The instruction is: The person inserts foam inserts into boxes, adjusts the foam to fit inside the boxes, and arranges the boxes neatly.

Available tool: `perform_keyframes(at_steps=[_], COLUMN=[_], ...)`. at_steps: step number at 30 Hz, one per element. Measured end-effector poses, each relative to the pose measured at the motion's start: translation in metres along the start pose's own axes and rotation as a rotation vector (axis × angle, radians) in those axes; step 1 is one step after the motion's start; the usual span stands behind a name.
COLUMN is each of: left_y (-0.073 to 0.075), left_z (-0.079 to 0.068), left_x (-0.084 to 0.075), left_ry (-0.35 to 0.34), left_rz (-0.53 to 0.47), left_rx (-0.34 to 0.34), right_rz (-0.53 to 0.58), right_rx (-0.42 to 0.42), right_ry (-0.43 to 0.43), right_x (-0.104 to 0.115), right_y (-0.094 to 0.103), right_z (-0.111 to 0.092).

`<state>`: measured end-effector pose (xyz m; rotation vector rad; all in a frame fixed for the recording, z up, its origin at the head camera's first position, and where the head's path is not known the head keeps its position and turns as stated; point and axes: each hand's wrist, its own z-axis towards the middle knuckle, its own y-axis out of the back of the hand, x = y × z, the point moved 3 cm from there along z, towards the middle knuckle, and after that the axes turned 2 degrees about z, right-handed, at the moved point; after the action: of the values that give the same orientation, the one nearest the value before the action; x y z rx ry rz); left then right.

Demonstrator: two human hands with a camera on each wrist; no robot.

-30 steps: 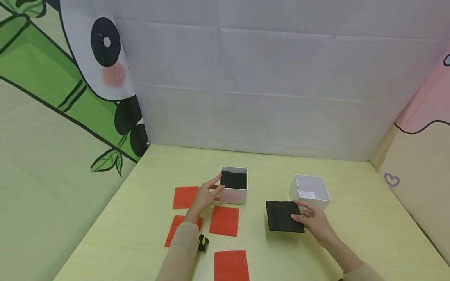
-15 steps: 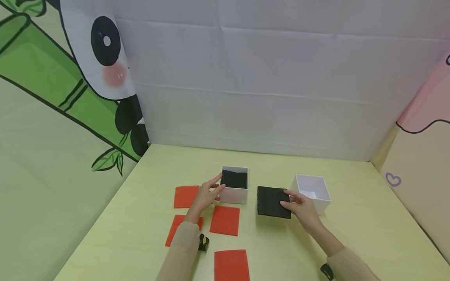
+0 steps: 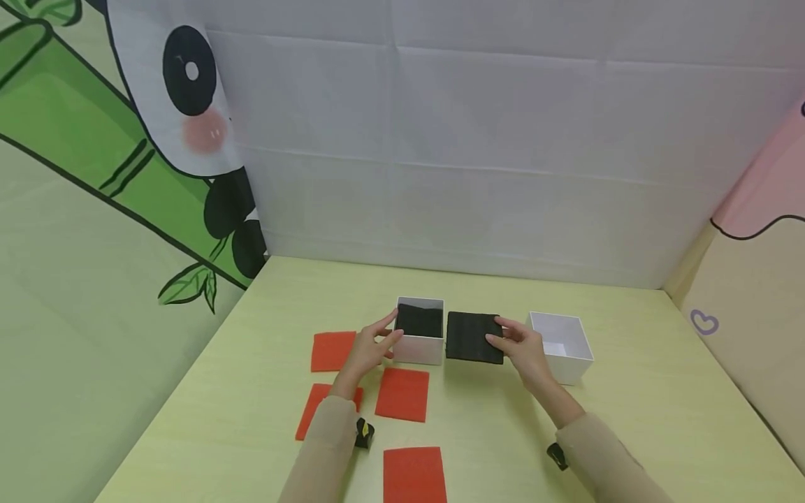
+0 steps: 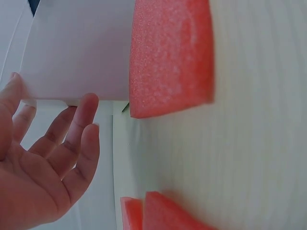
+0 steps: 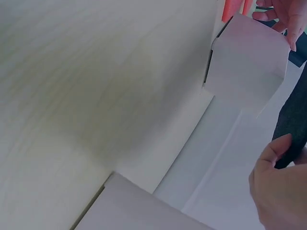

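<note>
My right hand pinches a flat black square cloth by its right edge, between thumb and fingers. The cloth is raised above the table, just right of a white box. Inside that box lies more black cloth, near the rim. Against the box's left side rests my left hand, fingers spread and lightly bent, with fingertips at the rim and wall. In the left wrist view, the fingers touch the box wall. The right wrist view shows part of the black cloth in the right hand.
A second white box stands to the right, partly behind the right hand. Red cloth squares lie on the table: one back left, one partly under the left forearm, one central, one at the front.
My right hand has carried the black cloth left and farther back, from in front of the right box to beside the left box. The left hand has stayed in place.
</note>
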<state>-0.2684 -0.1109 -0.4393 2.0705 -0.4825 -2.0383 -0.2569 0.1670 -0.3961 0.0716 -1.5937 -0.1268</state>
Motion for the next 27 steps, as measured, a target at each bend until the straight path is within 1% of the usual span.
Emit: perform_keyframes(at_steps=[5,8,9,15,18,21,27], left_y=[0.002,0.003,0.004,0.006,0.008,0.009,0.011], left_z=[-0.002,-0.004,-0.005,-0.008,-0.009,-0.01,-0.014], left_x=[0.001,0.001,0.002,0.005,0.007,0.009,0.011], left_ry=[0.007,0.006,0.004,0.001,0.011,0.008,0.003], left_rz=[0.007,0.013,0.014,0.019,0.022,0.029,0.032], left_rx=[0.005,0.01,0.011,0.015,0.018,0.024,0.039], right_rz=[-0.052,-0.053,-0.038,0.022,0.029,0.024,-0.025], right_rx=[-0.051,-0.074,-0.078,-0.079,-0.083,-0.085,-0.085], right_ry=[0.02,0.032,0.036,0.053,0.069,0.089,0.128], right_x=[0.003,0.004,0.004,0.005,0.005,0.006,0.011], right_y=[-0.017,-0.026,-0.028,-0.044,-0.052,-0.061,-0.079], right_z=[0.006,0.008,0.009,0.014,0.016,0.017,0.017])
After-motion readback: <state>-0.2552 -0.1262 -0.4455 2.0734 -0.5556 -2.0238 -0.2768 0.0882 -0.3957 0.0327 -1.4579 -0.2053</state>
